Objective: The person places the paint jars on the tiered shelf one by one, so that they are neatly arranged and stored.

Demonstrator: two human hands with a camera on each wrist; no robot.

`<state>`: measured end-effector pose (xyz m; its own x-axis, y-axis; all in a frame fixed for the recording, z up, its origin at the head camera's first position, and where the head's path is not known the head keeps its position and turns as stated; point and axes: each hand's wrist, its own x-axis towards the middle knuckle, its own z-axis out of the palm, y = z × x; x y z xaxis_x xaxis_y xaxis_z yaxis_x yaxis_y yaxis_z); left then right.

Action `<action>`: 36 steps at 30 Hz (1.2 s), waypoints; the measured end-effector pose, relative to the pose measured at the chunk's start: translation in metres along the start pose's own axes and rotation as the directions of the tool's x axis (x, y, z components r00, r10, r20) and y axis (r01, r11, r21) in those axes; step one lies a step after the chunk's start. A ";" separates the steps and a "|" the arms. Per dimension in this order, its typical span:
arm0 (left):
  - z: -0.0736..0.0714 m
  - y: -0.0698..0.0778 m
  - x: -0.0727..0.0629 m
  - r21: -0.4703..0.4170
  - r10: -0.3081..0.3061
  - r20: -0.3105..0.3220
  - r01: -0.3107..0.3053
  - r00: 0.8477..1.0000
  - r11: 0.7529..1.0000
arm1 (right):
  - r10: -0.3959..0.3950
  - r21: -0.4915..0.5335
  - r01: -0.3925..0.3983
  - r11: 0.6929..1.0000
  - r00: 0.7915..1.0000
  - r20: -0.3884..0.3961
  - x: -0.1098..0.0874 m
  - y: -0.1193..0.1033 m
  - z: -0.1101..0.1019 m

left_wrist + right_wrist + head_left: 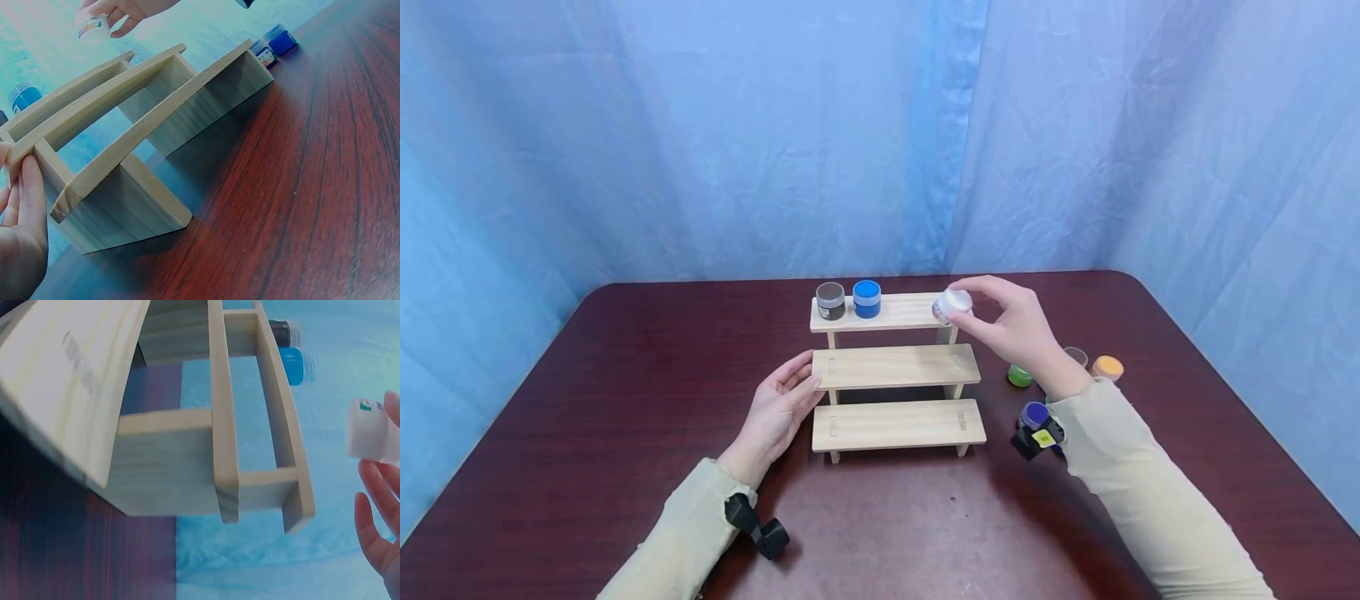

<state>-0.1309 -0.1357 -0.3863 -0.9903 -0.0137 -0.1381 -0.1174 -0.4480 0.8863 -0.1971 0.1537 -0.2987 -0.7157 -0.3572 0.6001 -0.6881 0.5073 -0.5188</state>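
Observation:
A three-tier wooden display stand [895, 367] stands on the table. My left hand [782, 408] holds the left end of its middle tier, the thumb [807, 390] at the front edge and the fingers behind it. In the right hand [1018, 325], a white paint jar [953, 305] is pinched between thumb and fingers, over the right end of the top tier. The right wrist view shows the white jar [367, 430] raised above that tier, with a gap below. On the top tier's left half sit a dark brown paint jar [831, 302] and a blue paint jar [867, 300].
Right of the stand, partly behind the right forearm, are several more jars: a green jar [1019, 377], a purple jar [1034, 415], an orange-yellow jar [1107, 367] and a brownish jar [1077, 357]. Blue curtains [775, 150] hang behind the dark red table [647, 375].

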 end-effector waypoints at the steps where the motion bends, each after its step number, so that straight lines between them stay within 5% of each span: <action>1: 0.000 0.000 0.000 0.000 0.003 0.002 -0.003 1.000 1.000 | 0.005 -0.001 -0.005 1.000 1.000 -0.005 0.002 -0.001 0.002; 10: 0.000 0.000 0.000 -0.014 -0.016 0.002 0.016 1.000 1.000 | 0.087 0.061 -0.087 0.994 0.996 0.002 0.015 -0.007 0.019; 22: 0.002 0.001 0.000 -0.002 -0.023 0.008 0.023 1.000 1.000 | 0.173 0.020 -0.175 0.984 0.983 0.066 0.026 -0.008 0.030; 36: 0.003 0.001 0.000 -0.005 -0.020 0.011 0.020 1.000 1.000 | 0.154 0.002 -0.155 0.988 0.982 0.108 0.032 -0.006 0.040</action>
<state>-0.1314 -0.1330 -0.3844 -0.9886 0.0050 -0.1505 -0.1364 -0.4528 0.8811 -0.2207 0.1077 -0.3004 -0.8220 -0.3574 0.4435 -0.5688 0.5554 -0.6066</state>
